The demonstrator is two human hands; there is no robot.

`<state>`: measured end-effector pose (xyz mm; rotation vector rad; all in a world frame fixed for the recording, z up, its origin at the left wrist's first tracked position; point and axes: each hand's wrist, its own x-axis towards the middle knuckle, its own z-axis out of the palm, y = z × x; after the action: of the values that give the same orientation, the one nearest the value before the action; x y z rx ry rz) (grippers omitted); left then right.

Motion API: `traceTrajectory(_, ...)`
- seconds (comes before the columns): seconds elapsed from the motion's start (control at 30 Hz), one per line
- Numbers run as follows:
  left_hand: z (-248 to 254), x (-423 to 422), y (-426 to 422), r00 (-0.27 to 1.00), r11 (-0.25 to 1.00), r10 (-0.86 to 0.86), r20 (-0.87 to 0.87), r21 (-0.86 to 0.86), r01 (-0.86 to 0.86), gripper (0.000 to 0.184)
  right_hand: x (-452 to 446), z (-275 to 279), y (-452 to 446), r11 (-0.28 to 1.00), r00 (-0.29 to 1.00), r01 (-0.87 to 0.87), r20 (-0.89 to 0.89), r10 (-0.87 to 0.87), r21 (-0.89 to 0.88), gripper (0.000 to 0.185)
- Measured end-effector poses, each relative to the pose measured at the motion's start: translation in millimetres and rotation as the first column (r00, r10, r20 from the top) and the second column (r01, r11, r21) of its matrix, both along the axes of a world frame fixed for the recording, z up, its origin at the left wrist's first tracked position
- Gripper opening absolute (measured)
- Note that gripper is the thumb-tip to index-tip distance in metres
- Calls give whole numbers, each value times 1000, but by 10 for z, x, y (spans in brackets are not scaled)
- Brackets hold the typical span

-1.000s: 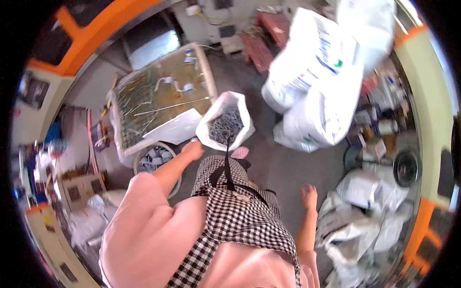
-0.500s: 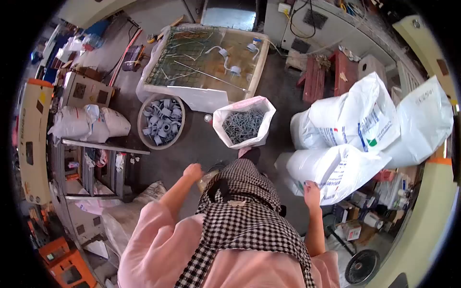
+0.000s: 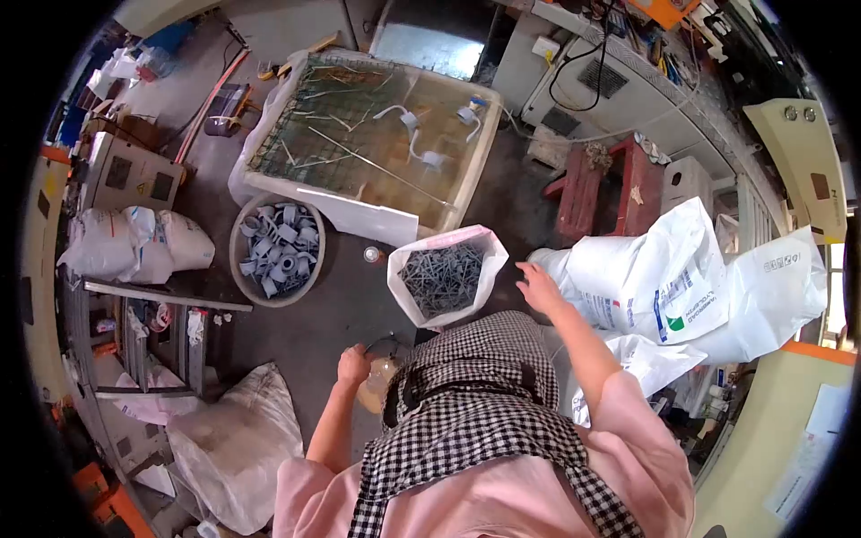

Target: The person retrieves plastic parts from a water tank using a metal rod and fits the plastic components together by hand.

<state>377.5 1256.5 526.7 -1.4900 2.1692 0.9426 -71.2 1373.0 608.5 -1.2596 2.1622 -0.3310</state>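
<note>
My left hand (image 3: 353, 366) is closed in a loose fist, low and left of my checked apron. Beside it is a round yellowish object (image 3: 375, 387), partly hidden by the apron; what the fist holds, if anything, I cannot make out. My right hand (image 3: 538, 289) reaches forward with its fingers apart and nothing in them. It is just right of an open white sack (image 3: 493, 272), whose rim is rolled down. Thin grey plastic pieces (image 3: 441, 280) fill that sack. Left of it stands a round tub (image 3: 237, 255) of grey plastic fittings (image 3: 282, 244).
A water-filled basin (image 3: 480, 157) with netting and white hoses lies ahead. Full white bags (image 3: 641, 269) stand at right, near a red stool (image 3: 578, 193). A small can (image 3: 372, 255) is on the floor. At left are a metal frame (image 3: 134, 386) and a dusty sack (image 3: 242, 448).
My right hand has left the front white bag and moved forward and left, toward the open sack. My body has turned and moved closer to that sack. My left hand stays closed.
</note>
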Motion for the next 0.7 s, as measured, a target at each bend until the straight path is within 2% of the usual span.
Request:
traceTrajectory(0.07,-28,-150,-144,990,996,83,-115,-21,-86,26,-186,-7,-454,998,999,-29,19,29,49,45)
traceTrajectory(0.13,223,-530,-387,979,989,132,-155,-45,-141,25,-423,-210,-861,996,997,-72,-11,73,55,47)
traceTrajectory(0.17,359,-752,-542,966,978,181,-185,-67,-196,23,-529,-241,-1092,991,997,-71,-20,74,112,50)
traceTrajectory(0.2,402,-974,-728,959,974,205,-194,-55,-219,23,-717,-508,-1276,985,987,-127,-81,137,114,53)
traceTrajectory(0.27,466,-1418,-1140,918,968,143,-369,-142,-208,25,-993,-696,-1765,981,995,-75,-50,86,181,57)
traceTrajectory(0.3,491,-1681,-1363,911,965,151,-385,-144,-221,26,-1163,-862,-2016,974,991,-113,-50,125,195,57)
traceTrajectory(0.37,268,-2134,-1785,900,953,184,-396,-150,-262,29,-1511,-1396,-2488,989,998,-62,22,59,135,61)
traceTrajectory(0.4,245,-2385,-2007,880,947,253,-402,-85,-311,32,-1667,-1626,-2775,983,995,-101,37,96,153,61)
traceTrajectory(0.47,-133,-2841,-2404,872,933,316,-373,-48,-358,33,-1988,-2163,-3395,975,984,-178,5,179,132,64)
traceTrajectory(0.53,-657,-3315,-2746,769,864,485,-416,92,-495,35,-2239,-2686,-3988,951,949,-309,-50,310,35,65)
traceTrajectory(0.6,-1305,-3783,-3048,775,859,501,-384,114,-499,41,-2307,-2900,-4729,946,966,-256,19,258,199,65)
traceTrajectory(0.67,-2019,-4225,-3365,809,856,516,-282,162,-490,55,-2435,-3578,-5298,958,958,-283,-37,285,41,65)
traceTrajectory(0.7,-2451,-4420,-3513,774,791,603,-193,268,-549,62,-2447,-3817,-5586,954,953,-299,-37,300,31,63)
